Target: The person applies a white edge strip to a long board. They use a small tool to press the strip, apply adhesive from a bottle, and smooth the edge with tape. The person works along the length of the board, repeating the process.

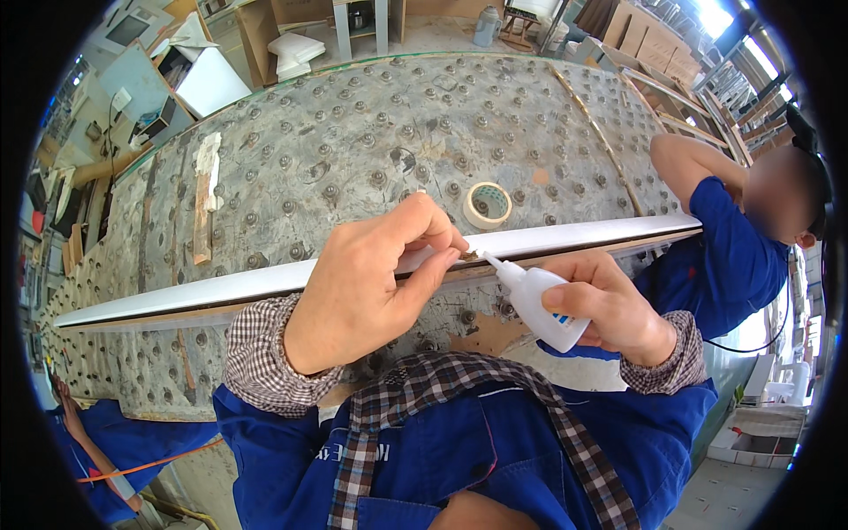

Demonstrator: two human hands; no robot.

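A long white strip point(572, 231) with a dark edge and wooden underside lies across the table in front of me. My left hand point(371, 283) is at its middle, thumb and forefinger pinched over a small brownish piece at the edge, too small to name. My right hand point(618, 309) grips a white squeeze bottle point(530, 287), its thin nozzle pointed left at that spot by my left fingertips. A roll of pale tape point(487, 205) lies just beyond the strip.
The studded table point(336, 132) holds a wooden offcut point(203, 234) and a long thin rod point(601, 137). A co-worker point(742, 238) leans at the right; another co-worker's arm point(97, 450) shows lower left. Boards and boxes point(645, 40) stand behind.
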